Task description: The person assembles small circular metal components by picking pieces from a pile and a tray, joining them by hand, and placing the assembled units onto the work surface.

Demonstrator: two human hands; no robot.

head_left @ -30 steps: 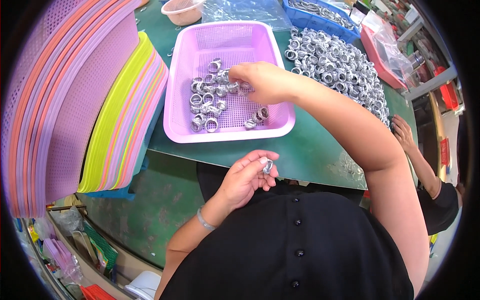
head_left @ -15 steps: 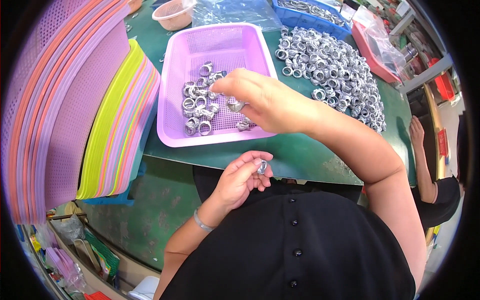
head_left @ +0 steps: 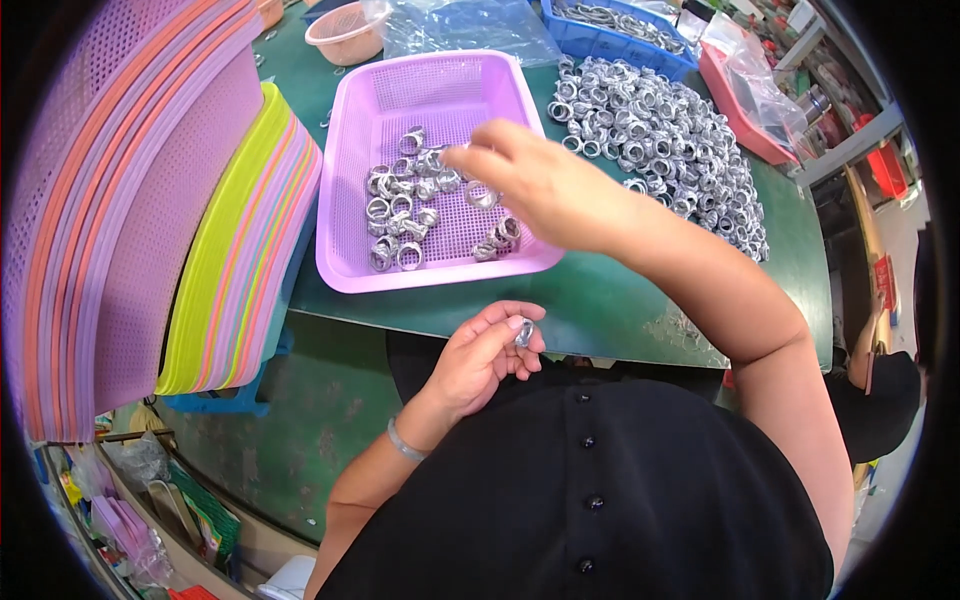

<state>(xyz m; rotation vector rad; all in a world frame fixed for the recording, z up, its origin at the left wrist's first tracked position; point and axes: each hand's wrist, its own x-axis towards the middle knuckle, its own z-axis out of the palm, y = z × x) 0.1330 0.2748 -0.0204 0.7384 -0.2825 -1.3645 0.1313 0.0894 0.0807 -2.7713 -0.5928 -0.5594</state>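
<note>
My left hand [head_left: 482, 358] is in front of the table edge, thumb and fingers closed on a silver-grey metal ring [head_left: 524, 333]. A bangle [head_left: 404, 441] circles that wrist. Over the right side of a lilac perforated plastic basket [head_left: 340, 240] reaches my right hand [head_left: 545, 185], its fingers apart and slightly blurred. A blurred ring [head_left: 482, 196] shows just below these fingers; whether they touch it I cannot make out. Several more rings [head_left: 400, 205] lie in the basket's middle and left, and a short row of rings [head_left: 497, 240] lies near its front right corner.
A large heap of rings [head_left: 650, 130] covers the table's right. Behind it stand a blue crate [head_left: 610, 38] of metal pieces and a red tray [head_left: 735, 110]. Tall stacks of coloured baskets [head_left: 215, 260] rise at left. A peach basket [head_left: 345, 35] and clear plastic [head_left: 470, 30] lie behind. Another person's arm [head_left: 865, 350] is far right.
My right hand has shifted slightly up and its fingers have spread, uncovering rings in the basket beneath. The left hand keeps its place with its ring. The other person's arm has moved down.
</note>
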